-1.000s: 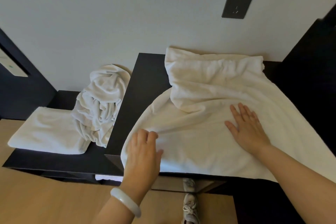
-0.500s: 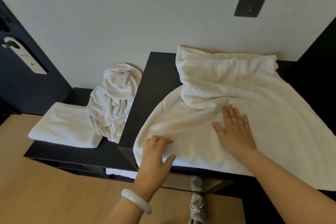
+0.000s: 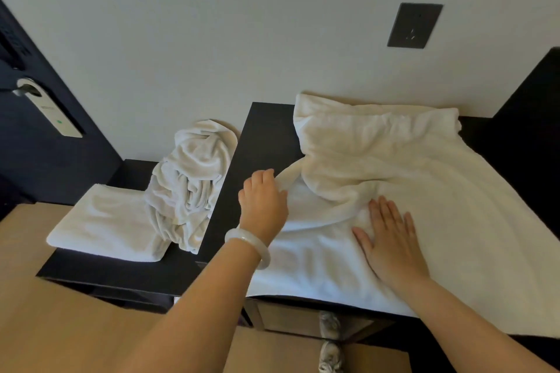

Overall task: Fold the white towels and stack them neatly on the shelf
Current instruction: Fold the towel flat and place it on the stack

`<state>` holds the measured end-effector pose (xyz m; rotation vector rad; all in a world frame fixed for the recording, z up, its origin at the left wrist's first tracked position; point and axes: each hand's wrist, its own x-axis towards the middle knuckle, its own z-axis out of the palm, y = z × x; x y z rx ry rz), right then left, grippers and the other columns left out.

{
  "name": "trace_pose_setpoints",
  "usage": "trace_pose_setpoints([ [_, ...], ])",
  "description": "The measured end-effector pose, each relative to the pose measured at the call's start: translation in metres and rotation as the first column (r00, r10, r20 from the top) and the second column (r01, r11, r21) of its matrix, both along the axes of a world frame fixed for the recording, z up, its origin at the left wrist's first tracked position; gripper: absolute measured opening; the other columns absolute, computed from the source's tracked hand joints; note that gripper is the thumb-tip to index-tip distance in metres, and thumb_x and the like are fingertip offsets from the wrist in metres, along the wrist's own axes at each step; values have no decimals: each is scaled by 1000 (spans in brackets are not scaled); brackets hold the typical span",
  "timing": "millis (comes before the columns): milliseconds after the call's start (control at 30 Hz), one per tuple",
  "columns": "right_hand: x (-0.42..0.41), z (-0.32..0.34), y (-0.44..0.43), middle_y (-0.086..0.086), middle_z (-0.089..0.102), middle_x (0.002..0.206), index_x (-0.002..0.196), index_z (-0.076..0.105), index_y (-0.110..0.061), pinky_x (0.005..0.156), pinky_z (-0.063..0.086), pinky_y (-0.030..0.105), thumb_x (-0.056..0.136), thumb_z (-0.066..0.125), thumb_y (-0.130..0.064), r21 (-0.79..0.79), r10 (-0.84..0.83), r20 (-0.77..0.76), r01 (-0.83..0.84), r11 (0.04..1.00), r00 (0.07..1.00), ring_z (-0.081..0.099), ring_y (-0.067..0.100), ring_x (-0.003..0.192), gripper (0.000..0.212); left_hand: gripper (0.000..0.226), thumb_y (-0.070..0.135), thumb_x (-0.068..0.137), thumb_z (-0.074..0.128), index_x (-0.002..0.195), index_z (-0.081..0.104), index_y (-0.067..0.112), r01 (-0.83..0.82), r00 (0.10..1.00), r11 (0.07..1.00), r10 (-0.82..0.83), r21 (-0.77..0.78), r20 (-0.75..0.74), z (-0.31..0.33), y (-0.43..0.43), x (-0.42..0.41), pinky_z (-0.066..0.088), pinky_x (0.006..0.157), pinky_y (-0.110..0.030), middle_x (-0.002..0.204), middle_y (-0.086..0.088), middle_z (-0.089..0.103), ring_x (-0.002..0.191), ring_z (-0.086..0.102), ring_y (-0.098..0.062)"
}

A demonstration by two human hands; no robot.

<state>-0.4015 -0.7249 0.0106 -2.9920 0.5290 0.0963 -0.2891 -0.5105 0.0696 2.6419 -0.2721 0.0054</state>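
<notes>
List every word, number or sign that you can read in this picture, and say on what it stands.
No text can be read.
On the door lock: small grey mark, too blurred.
On the door: pale letters at top left, too blurred.
On the spread towel: faint woven shapes, unreadable.

Three white towels are lying here: one spread towel (image 3: 424, 191), one crumpled towel (image 3: 194, 179) and one folded towel (image 3: 100, 221). Two hands are showing, a left hand (image 3: 262, 203) and a right hand (image 3: 391, 242). One bracelet (image 3: 251, 244) is circling the left wrist. One dark wall plate (image 3: 414, 25) and one door handle (image 3: 25, 89) are also showing.
</notes>
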Motion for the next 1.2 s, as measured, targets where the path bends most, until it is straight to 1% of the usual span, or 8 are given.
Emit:
trace_pose_setpoints([
  [233,30,32,-31,8,63,104,106,66,-13,85,43,43,98,46,-22,70,14,324,-39,997,946,56,32,101,23,42,24,93,61,131,46,10,206,947,978,-193,24,-258,-1,-30,75,47,92,-39,126,-11,55,114,55,-31],
  [300,52,37,-51,14,63,109,109,65,-5,90,44,46,93,52,-6,112,-51,460,-1,994,886,55,37,104,20,8,19,92,57,94,53,12,243,941,970,-229,27,-248,-1,-41,85,45,75,-34,101,-8,60,94,59,-30],
  [400,84,30,-79,14,53,139,135,53,-5,109,31,41,100,47,-12,167,19,312,-75,983,950,45,33,128,37,23,11,92,49,69,47,13,203,945,979,-201,-19,-260,4,-47,94,45,70,-36,80,-8,57,82,58,-31],
  [667,104,4,-119,-1,5,165,157,12,-20,123,-3,36,102,20,-46,48,-24,20,23,999,1000,1,11,151,62,18,25,89,64,88,59,7,-400,896,822,258,-404,-361,-17,17,130,41,69,-29,77,-1,56,81,55,-24],
  [767,108,21,-87,5,-1,165,157,5,-13,121,-8,47,103,22,-40,-17,-109,38,109,994,993,-4,19,152,63,23,23,89,61,104,53,9,-331,928,907,262,-260,-265,-12,-1,121,44,80,-36,95,-4,56,93,53,-29],
  [900,68,27,-14,13,32,157,150,34,-7,121,2,47,100,26,-39,-21,152,233,-152,988,961,24,27,148,60,48,33,86,64,125,51,8,-24,960,983,-27,180,278,-20,3,54,44,96,-45,120,-11,53,109,50,-31],
  [1067,29,14,-46,-4,1,165,156,6,-36,118,-3,58,87,-8,-67,-8,-176,-140,177,984,974,-1,27,151,77,75,68,92,3,154,20,30,225,970,903,-241,367,0,-63,36,3,10,119,-48,163,-1,12,150,13,-22],
  [1200,63,8,-69,-8,-12,164,154,-8,-40,116,-5,63,88,-1,-69,-16,-190,-161,190,982,969,-9,30,150,73,73,69,90,-1,155,3,37,263,961,888,-276,377,-21,-68,31,43,3,122,-48,164,3,0,151,-2,-16],
])
